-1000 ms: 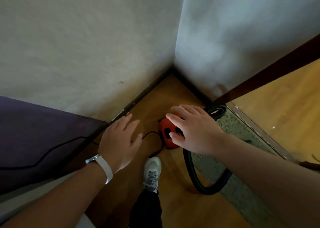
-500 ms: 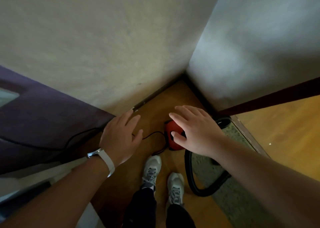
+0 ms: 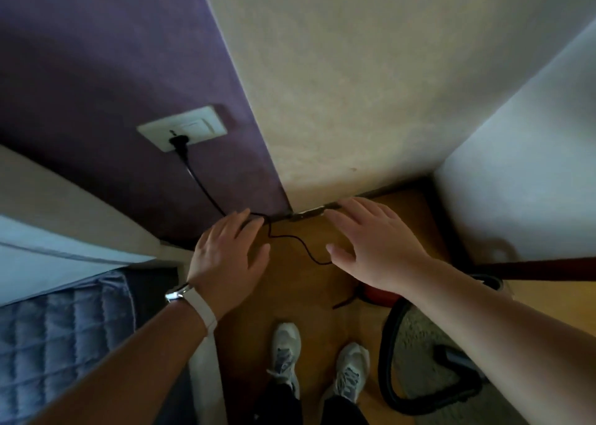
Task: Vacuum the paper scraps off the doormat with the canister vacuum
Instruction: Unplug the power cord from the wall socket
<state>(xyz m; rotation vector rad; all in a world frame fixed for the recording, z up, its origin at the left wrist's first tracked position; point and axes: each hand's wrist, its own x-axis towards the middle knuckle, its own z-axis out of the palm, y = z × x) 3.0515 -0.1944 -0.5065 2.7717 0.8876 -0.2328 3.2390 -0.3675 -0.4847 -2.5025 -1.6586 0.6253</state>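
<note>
The canister vacuum (image 3: pixel 380 295) stands on the wooden floor (image 3: pixel 290 289) just beside the doormat (image 3: pixel 417 337). Only a small part of its red body shows, because the right forearm covers the rest. Its black hose (image 3: pixel 384 360) makes a loop that lies over the doormat. A dark grey tube end (image 3: pixel 451 357), maybe the nozzle, rests there too.

The power cord (image 3: pixel 290 240) runs across the floor and up the purple wall, and its plug (image 3: pixel 179 141) sits in the wall socket (image 3: pixel 183 127). So the connecting step appears to be done. Whether the motor runs, I cannot tell.

The left hand (image 3: pixel 225 257) and the right hand (image 3: pixel 377 247) both hover above the floor near the corner. The grip of each hand is open: the fingers are spread and hold nothing. The left fingertips are close to the cord, but I cannot tell if they touch it.

I judge that the cleaning itself is not yet begun, since no hand holds the hose. What is left is to take the hose and pass the nozzle over the doormat. I cannot make out any paper scraps on the part of the doormat that shows.

I can read no writing anywhere. The red body shows no brand or label in the visible part, the socket plate is plain, and the white wristband (image 3: pixel 201 307) and the shoes (image 3: pixel 285 347) carry no legible text.
</note>
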